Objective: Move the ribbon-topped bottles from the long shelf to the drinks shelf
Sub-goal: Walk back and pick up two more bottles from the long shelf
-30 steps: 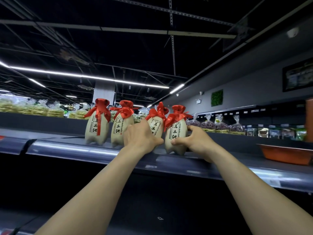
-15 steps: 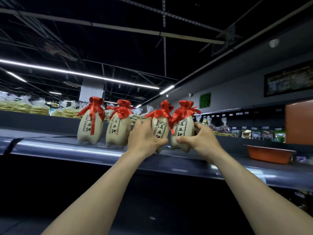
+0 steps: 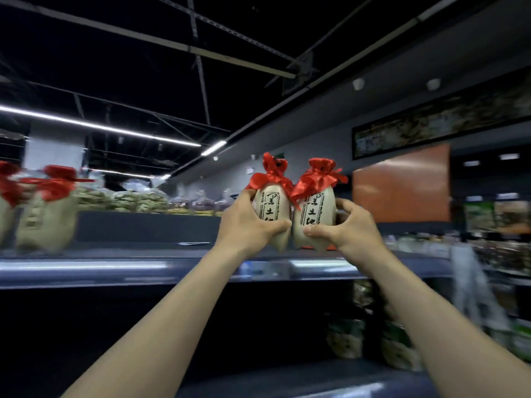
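Note:
I hold two cream bottles with red ribbon tops and black lettering, side by side and touching, lifted just above the long shelf (image 3: pixel 143 268). My left hand (image 3: pixel 247 225) is shut on the left bottle (image 3: pixel 273 205). The right bottle (image 3: pixel 314 214) is gripped by my right hand (image 3: pixel 344 229). Two more ribbon-topped bottles stand blurred on the shelf at the far left, one (image 3: pixel 48 214) fully in view and the other (image 3: pixel 4 208) cut by the frame edge.
Bagged goods (image 3: pixel 129 199) line the shelf behind. An orange panel (image 3: pixel 402 185) stands at the right, with blurred stocked shelves (image 3: pixel 488 219) beyond it. Packaged goods (image 3: pixel 373 340) sit on lower shelves at the right.
Both hands have lifted their bottles off the shelf and carried them to the right. The view has swung right, so the two remaining bottles now sit at the far left.

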A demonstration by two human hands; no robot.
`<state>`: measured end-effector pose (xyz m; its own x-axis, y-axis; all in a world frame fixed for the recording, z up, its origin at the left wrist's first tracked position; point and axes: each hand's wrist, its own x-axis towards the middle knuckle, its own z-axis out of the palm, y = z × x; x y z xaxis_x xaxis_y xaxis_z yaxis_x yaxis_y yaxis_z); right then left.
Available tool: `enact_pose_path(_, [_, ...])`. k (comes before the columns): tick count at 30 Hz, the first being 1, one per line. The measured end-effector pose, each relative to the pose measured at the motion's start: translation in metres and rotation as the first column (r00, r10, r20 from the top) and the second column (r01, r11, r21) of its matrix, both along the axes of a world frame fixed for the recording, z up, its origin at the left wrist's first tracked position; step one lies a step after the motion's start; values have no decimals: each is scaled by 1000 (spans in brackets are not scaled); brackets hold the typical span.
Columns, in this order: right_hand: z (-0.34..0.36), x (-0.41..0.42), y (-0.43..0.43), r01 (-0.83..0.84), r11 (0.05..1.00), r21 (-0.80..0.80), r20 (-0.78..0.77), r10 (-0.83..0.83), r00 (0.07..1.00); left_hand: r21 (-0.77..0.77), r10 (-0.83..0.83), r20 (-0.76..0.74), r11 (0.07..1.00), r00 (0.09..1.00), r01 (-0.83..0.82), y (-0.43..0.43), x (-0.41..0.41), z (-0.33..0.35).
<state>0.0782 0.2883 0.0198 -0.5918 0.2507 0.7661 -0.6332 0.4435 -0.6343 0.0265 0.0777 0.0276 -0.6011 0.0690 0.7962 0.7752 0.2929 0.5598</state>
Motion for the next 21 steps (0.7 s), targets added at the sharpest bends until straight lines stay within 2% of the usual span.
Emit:
enact_pose_path(8, [-56, 189, 199, 218, 974, -57, 99, -211, 972, -3, -392, 71, 919, 917, 393, 221, 106, -56])
enact_pose_path(16, [-142, 392, 356, 519, 841, -152, 213, -485, 848, 29, -732, 210, 668, 649, 744, 438, 233, -141])
enact_pose_path(21, [-196, 494, 433, 661, 715, -226, 293, -597, 746, -54, -835, 292, 472, 466, 880, 559, 314, -185])
